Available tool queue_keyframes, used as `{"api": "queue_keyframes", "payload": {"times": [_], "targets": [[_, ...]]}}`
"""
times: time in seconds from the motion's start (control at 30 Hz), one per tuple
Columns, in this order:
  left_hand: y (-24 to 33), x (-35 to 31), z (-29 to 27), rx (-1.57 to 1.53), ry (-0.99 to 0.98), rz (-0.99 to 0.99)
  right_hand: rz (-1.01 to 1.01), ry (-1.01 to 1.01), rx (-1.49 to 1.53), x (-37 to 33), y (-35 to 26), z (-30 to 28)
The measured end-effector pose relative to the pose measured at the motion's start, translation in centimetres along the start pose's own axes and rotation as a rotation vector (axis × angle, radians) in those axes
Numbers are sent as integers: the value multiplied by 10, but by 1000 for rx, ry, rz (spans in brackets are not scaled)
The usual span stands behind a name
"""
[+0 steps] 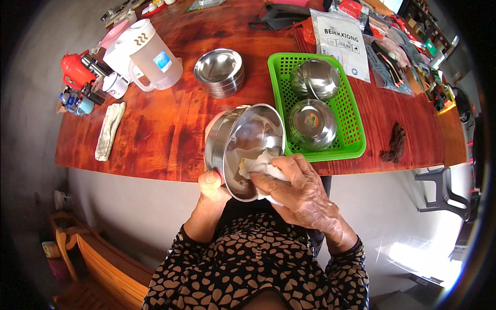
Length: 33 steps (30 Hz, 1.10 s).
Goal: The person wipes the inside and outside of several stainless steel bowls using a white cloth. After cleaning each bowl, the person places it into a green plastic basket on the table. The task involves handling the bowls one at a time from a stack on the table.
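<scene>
Steel bowl, one: polished, round, wide-mouthed, held tilted over the near table edge, beside the basket; part of its interior hidden by cloth and fingers.
Left hand: gripping the bowl's outer side, thumb at the near side; most fingers concealed behind the wall.
Right hand: closed around a white cloth, soft and crumpled, pressed inside the bowl; cloth partly covered by the fingers.
Basket, one: green plastic, perforated, rounded corners; contains two shiny bowls, the nearer base up, the farther one's posture hard to read.
Bowl stack, one: nested steel; count unclear.
Table: glossy reddish wood grain; far edge obscured by clutter.
</scene>
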<state>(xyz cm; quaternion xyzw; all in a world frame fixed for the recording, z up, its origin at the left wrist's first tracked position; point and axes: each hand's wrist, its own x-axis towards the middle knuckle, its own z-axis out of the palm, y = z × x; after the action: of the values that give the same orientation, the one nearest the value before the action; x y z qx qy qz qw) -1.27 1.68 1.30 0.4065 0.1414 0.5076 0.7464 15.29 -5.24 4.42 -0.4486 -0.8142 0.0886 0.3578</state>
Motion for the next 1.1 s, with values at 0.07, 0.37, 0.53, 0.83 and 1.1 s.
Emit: {"api": "queue_keyframes", "payload": {"times": [0.07, 0.37, 0.53, 0.83, 1.1], "targets": [[0, -4, -1, -2, 35, -31, 27, 28, -125, -2, 2, -7], [-15, -5, -10, -151, 102, -2, 176, 83, 617, -2, -3, -8], [-9, 1, 10, -38, 291, 58, 49, 236, 266, 7, -23, 20], [-12, 1, 15, -12, 353, 73, 8, 228, 21, -3, -14, 21], [-8, 0, 21, 169, 223, 227, 254, 249, 465, 13, -33, 20]]}}
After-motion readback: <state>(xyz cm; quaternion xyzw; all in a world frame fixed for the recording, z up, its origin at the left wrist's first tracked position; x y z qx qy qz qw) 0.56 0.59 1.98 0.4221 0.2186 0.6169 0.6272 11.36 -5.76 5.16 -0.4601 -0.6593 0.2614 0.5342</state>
